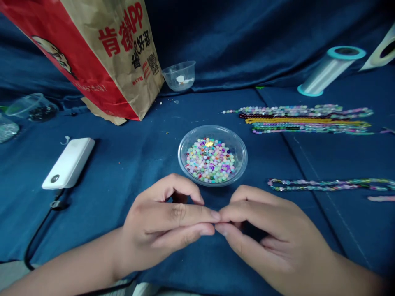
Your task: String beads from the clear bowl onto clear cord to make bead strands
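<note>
My left hand and my right hand meet fingertip to fingertip just in front of a clear round bowl. Both are closed in a pinch, thumb against index finger. Whatever lies between the fingertips is too small or hidden to make out. Inside the bowl are many small multicoloured beads, with a gold-coloured piece near the back.
Bead strands lie at the right, with a looped strand nearer. A spool stands behind. Left are a white power bank with a black cable, a paper bag and clear tubs.
</note>
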Available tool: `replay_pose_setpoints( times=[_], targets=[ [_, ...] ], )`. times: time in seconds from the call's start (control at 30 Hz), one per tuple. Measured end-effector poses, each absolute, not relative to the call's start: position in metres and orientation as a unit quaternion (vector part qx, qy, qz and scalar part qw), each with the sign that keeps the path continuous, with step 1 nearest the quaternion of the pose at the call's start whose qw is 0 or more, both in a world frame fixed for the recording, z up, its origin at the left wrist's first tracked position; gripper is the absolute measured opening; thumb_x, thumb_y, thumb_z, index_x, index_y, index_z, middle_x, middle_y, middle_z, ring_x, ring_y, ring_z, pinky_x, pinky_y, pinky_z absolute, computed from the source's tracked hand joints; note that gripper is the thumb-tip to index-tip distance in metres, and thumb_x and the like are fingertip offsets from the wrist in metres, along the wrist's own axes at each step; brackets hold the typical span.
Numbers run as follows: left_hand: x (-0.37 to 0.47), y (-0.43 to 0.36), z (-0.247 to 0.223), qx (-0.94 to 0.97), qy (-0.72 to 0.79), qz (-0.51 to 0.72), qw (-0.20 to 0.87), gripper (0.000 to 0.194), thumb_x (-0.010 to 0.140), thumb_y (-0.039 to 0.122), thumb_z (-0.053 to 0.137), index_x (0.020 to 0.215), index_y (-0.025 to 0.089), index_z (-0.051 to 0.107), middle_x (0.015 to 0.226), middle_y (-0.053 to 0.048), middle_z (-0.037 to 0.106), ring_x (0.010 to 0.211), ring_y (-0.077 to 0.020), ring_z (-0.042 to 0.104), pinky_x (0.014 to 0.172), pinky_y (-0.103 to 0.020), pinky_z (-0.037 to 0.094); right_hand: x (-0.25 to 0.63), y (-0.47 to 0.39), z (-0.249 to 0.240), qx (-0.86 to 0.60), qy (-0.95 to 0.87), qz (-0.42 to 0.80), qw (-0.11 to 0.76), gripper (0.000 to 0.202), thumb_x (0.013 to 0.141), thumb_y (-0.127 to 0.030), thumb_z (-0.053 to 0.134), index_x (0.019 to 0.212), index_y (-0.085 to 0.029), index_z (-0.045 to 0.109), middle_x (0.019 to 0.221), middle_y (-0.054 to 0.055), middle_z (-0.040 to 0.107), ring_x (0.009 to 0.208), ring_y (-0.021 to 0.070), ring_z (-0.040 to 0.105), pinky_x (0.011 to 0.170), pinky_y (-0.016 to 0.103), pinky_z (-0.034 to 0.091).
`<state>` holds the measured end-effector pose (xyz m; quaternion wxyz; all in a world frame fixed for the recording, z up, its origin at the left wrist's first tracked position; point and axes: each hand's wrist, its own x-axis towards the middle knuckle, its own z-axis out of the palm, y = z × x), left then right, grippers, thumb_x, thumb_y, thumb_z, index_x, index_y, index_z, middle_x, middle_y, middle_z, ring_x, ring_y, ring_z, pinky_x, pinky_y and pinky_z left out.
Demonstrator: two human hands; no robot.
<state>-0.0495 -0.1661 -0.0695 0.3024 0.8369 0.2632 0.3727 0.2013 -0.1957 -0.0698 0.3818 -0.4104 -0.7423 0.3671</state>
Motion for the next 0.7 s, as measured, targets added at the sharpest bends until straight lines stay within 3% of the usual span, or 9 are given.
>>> replay_pose_setpoints(
  times=[0.2, 0.37, 0.57, 0.7],
  targets=[
    [-0.046, -0.168, -0.071, 0.834, 0.259, 0.369, 0.317, 0.014, 0.104, 0.026, 0.081, 0.114, 0.018, 0.087, 0.107, -0.011, 0.075, 0.091, -0.0166, 0.076, 0.072, -0.024, 0.066, 0.199, -0.196, -0.074, -0.397, -0.737, 0.394, 0.379, 0.02, 0.093, -0.009, 0.074, 0.105, -0.022, 0.083, 0.09, -0.003, 0.074, 0.076, 0.0068, 0.07, 0.069, 0.016, 0.054],
    [-0.045, -0.168, -0.069, 0.846, 0.241, 0.359, 0.312, 0.014, 0.106, 0.027, 0.077, 0.112, 0.018, 0.087, 0.104, -0.011, 0.075, 0.089, -0.0162, 0.073, 0.069, -0.024, 0.065, 0.201, -0.196, -0.074, -0.377, -0.747, 0.397, 0.377, 0.025, 0.096, -0.004, 0.068, 0.092, -0.022, 0.085, 0.082, -0.002, 0.072, 0.07, 0.0061, 0.068, 0.063, 0.015, 0.052],
    [-0.055, -0.164, -0.063, 0.846, 0.276, 0.386, 0.242, 0.012, 0.107, 0.025, 0.076, 0.113, 0.021, 0.085, 0.101, -0.006, 0.07, 0.087, -0.0136, 0.071, 0.07, -0.023, 0.063, 0.204, -0.195, -0.072, -0.392, -0.736, 0.396, 0.384, 0.021, 0.095, -0.007, 0.073, 0.093, -0.022, 0.088, 0.082, -0.002, 0.075, 0.07, 0.0068, 0.069, 0.064, 0.016, 0.054],
    [-0.066, -0.142, -0.053, 0.852, 0.332, 0.373, 0.158, 0.018, 0.103, 0.017, 0.079, 0.119, 0.025, 0.084, 0.11, -0.004, 0.071, 0.095, -0.013, 0.069, 0.08, -0.024, 0.06, 0.202, -0.195, -0.074, -0.412, -0.716, 0.408, 0.388, 0.021, 0.095, -0.007, 0.074, 0.096, -0.022, 0.089, 0.083, -0.003, 0.075, 0.07, 0.0043, 0.069, 0.067, 0.013, 0.054]
  ],
)
